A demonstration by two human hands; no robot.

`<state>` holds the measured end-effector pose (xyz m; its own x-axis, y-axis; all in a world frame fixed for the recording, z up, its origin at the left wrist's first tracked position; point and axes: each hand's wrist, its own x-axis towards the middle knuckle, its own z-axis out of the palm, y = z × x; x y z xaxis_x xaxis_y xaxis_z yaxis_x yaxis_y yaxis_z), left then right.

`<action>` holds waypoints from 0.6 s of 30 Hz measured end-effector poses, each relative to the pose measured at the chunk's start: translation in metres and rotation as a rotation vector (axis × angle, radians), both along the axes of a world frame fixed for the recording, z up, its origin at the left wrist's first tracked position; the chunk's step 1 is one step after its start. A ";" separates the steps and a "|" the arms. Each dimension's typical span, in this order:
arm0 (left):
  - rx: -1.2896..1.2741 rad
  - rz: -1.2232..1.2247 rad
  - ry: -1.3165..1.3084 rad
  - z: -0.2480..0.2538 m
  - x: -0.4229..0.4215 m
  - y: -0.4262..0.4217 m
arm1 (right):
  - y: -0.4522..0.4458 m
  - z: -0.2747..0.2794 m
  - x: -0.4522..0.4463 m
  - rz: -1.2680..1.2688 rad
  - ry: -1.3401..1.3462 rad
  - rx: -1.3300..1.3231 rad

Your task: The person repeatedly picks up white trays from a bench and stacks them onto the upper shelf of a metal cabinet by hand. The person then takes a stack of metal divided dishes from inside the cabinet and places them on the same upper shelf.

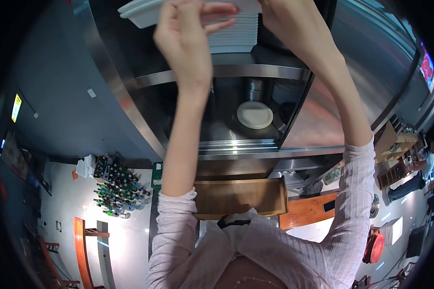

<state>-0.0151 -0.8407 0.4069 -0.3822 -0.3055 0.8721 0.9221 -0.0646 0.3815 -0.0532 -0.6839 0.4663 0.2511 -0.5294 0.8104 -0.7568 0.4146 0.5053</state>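
Both arms reach up to a cabinet shelf where a stack of white rectangular dishes [234, 41] stands. My left hand [185, 38] is in front of the stack, fingers stretched to the right and apart; whether it touches a dish I cannot tell. More white dishes [142, 17] stick out to its left. At the top edge my right hand [287, 17] is bent beside a white dish edge [248, 6]. Its fingers are mostly hidden or cut off by the frame, so its hold does not show.
On the lower shelf are an oval white plate [255, 115] and stacked round plates [287, 90]. A drawer [238, 196] is pulled out below, in front of my body. Many bottles [118, 185] stand on the floor at left. A person [412, 183] is far right.
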 end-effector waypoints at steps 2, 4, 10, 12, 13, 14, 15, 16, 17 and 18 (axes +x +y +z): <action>-0.061 0.103 0.158 0.009 0.010 -0.007 | -0.002 0.005 -0.009 0.044 0.013 -0.018; -0.127 0.383 0.375 0.019 0.022 -0.012 | -0.005 0.007 -0.012 0.046 0.019 -0.034; -0.610 1.331 0.409 0.047 0.009 -0.027 | -0.009 0.015 -0.024 0.069 0.081 -0.096; -0.727 1.405 0.385 0.053 0.005 -0.036 | -0.010 0.019 -0.029 0.056 0.094 -0.108; -0.730 1.406 0.392 0.058 0.002 -0.039 | -0.011 0.022 -0.032 0.056 0.085 -0.119; -0.766 1.380 0.364 0.061 0.000 -0.043 | -0.012 0.023 -0.037 0.054 0.073 -0.128; -0.800 1.352 0.332 0.063 -0.003 -0.045 | -0.014 0.024 -0.041 0.052 0.072 -0.129; -0.813 1.337 0.357 0.066 -0.006 -0.047 | -0.016 0.024 -0.046 0.034 0.036 -0.131; -0.814 1.337 0.357 0.069 -0.010 -0.050 | -0.018 0.025 -0.052 0.018 0.001 -0.134; -0.860 1.332 0.305 0.070 -0.016 -0.053 | -0.021 0.026 -0.059 0.020 0.001 -0.136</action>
